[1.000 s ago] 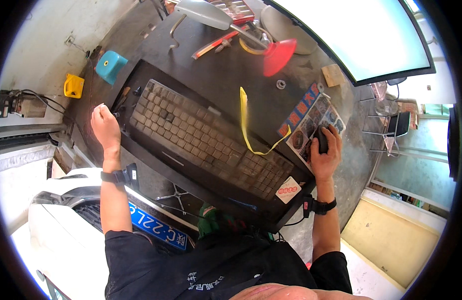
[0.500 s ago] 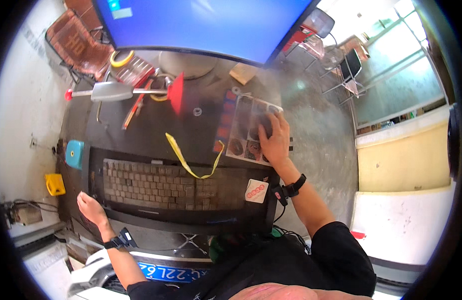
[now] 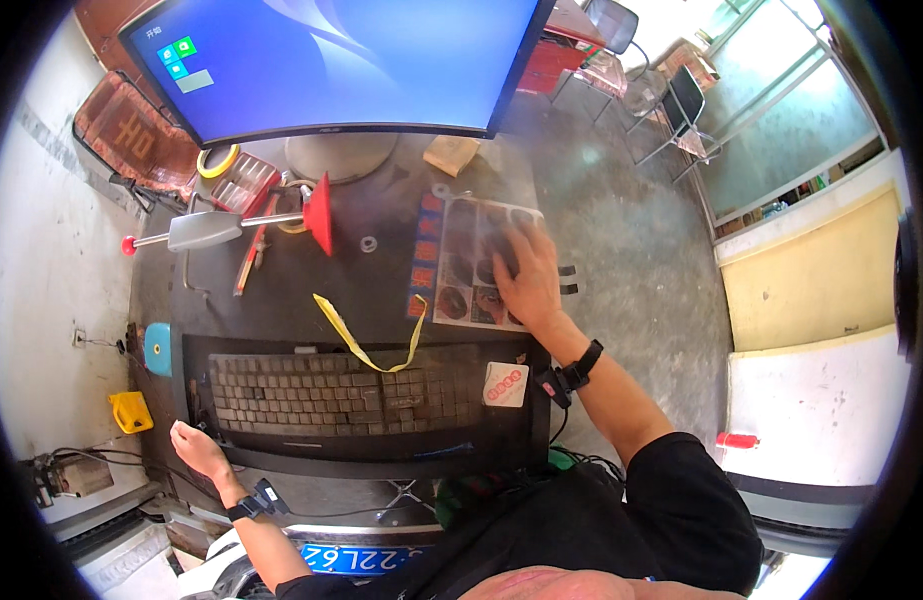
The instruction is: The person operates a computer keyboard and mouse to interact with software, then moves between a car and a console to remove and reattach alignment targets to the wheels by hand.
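The camera sits on the head, looking down from near: left hand (image 3: 198, 450) at eight o'clock, right hand (image 3: 529, 280) by the middle, screen (image 3: 351, 75) at eleven.

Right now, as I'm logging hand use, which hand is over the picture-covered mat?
The right hand, over the mat; the left hand is well to its left, near the keyboard.

The monitor screen (image 3: 331, 75), white a second ago (perhaps just glare), now shows blue.
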A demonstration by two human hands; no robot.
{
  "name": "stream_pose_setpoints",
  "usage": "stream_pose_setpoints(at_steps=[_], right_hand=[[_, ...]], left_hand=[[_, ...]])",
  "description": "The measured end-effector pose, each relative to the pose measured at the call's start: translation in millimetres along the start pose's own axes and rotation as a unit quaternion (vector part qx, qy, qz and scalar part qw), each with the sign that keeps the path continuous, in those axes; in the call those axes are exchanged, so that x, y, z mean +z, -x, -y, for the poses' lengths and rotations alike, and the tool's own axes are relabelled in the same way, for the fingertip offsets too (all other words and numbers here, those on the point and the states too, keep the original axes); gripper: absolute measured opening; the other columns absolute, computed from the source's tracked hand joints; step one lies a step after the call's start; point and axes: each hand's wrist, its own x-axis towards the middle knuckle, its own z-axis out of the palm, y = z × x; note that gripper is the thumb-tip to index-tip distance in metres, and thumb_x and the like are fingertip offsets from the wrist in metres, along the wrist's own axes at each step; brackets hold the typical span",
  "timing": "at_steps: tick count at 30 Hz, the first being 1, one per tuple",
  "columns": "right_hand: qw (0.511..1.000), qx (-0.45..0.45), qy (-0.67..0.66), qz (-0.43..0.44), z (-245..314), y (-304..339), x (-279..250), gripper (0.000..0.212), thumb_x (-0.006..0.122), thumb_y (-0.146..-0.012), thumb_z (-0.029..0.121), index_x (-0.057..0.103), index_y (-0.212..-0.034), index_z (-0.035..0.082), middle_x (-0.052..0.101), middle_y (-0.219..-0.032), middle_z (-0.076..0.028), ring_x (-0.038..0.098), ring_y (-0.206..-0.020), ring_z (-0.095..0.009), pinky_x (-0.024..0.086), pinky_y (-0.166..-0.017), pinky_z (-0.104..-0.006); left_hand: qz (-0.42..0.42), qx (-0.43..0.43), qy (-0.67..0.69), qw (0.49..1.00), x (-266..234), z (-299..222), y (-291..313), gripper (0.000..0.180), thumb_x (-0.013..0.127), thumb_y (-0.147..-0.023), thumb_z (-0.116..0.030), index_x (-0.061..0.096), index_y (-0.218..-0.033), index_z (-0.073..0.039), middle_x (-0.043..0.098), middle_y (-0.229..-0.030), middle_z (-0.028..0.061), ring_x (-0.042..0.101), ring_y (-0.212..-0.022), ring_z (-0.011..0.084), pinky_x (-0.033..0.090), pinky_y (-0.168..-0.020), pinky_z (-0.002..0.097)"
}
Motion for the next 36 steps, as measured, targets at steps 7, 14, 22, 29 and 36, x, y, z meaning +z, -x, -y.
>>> stream_pose_setpoints(at_steps=[7,14,22,29,36], right_hand=[[1.0,0.0,0.0,-0.001,-0.6,0.9,-0.8,0.037,0.068,-0.085,0.017,0.061,-0.119,0.005,0.052,-0.131,-0.022,0.046,-0.124,-0.042,0.039,-0.107,-0.0479],[1.0,-0.013,0.001,-0.002,-1.8,0.1,-0.4,0.036,0.068,-0.085,0.017,0.061,-0.119,0.005,0.052,-0.131,-0.021,0.046,-0.124,-0.043,0.039,-0.106,-0.048],[1.0,-0.007,0.004,0.005,-3.1,1.2,0.1,0.037,0.067,-0.086,0.018,0.061,-0.12,0.005,0.052,-0.131,-0.021,0.046,-0.124,-0.042,0.039,-0.106,-0.0482],[1.0,-0.007,0.005,-0.002,-0.7,-0.1,-0.4,0.037,0.068,-0.085,0.018,0.062,-0.119,0.005,0.053,-0.131,-0.02,0.046,-0.123,-0.042,0.04,-0.106,-0.0479],[1.0,-0.015,0.013,-0.009,-0.4,1.9,-1.9,0.038,0.068,-0.083,0.017,0.062,-0.118,0.006,0.054,-0.13,-0.019,0.048,-0.122,-0.042,0.041,-0.104,-0.0479]], left_hand=[[0.003,0.001,0.0,1.0,-0.8,-4.2,2.8,0.05,0.037,-0.101,-0.033,0.061,-0.118,0.008,0.063,-0.124,0.0257,0.057,-0.116,0.0413,0.042,-0.101,0.0444],[0.009,-0.001,0.005,1.0,2.6,5.3,-1.2,0.051,0.038,-0.101,-0.033,0.061,-0.118,0.009,0.062,-0.124,0.0261,0.057,-0.116,0.0414,0.042,-0.101,0.0438],[0.013,-0.007,0.003,1.0,1.4,0.2,-0.5,0.052,0.037,-0.101,-0.034,0.06,-0.12,0.009,0.062,-0.126,0.026,0.056,-0.117,0.0412,0.042,-0.103,0.0431],[0.025,-0.014,0.012,1.0,-0.3,3.6,-2.5,0.054,0.037,-0.1,-0.036,0.059,-0.124,0.007,0.061,-0.129,0.0254,0.056,-0.119,0.0403,0.04,-0.104,0.0421],[0.026,-0.018,0.004,1.0,-1.4,3.4,-1.6,0.054,0.038,-0.099,-0.036,0.06,-0.122,0.008,0.061,-0.128,0.0258,0.056,-0.118,0.0401,0.041,-0.103,0.0423]])
